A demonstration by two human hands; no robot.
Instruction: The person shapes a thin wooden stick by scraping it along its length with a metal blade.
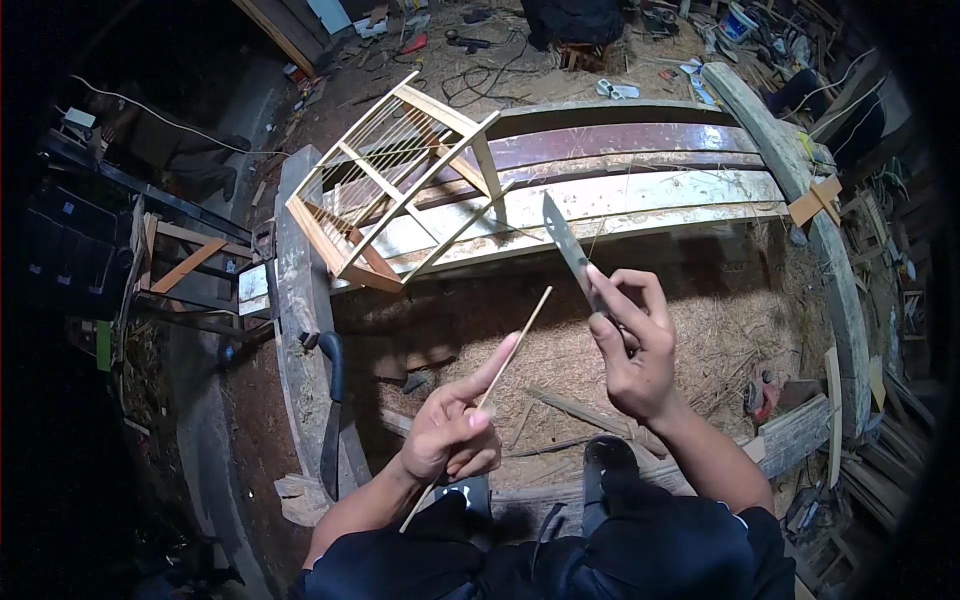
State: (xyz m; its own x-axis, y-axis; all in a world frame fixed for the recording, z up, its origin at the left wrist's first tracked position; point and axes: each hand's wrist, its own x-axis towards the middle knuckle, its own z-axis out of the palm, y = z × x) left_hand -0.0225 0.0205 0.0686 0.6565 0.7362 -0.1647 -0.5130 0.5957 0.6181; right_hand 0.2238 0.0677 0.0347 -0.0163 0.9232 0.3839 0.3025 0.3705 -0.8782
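My left hand [455,428] is closed round a thin wooden stick [530,325], pinched under the thumb with the index finger stretched along it. The stick slants up to the right, and its lower end passes below the hand. To the right, my right hand [640,345] grips a knife [567,240], its blade pointing up and to the left. The blade and the stick are apart. Beyond both hands, a wooden frame with thin slats [400,190] rests tilted on the left part of a plank bench [640,195].
A curved tool with a dark handle [332,370] lies on the left beam [300,270]. The right beam [800,185] carries a small crossed wooden piece [815,201]. Shavings [540,370] cover the ground between the beams. Wood scraps [880,480] are piled at the lower right.
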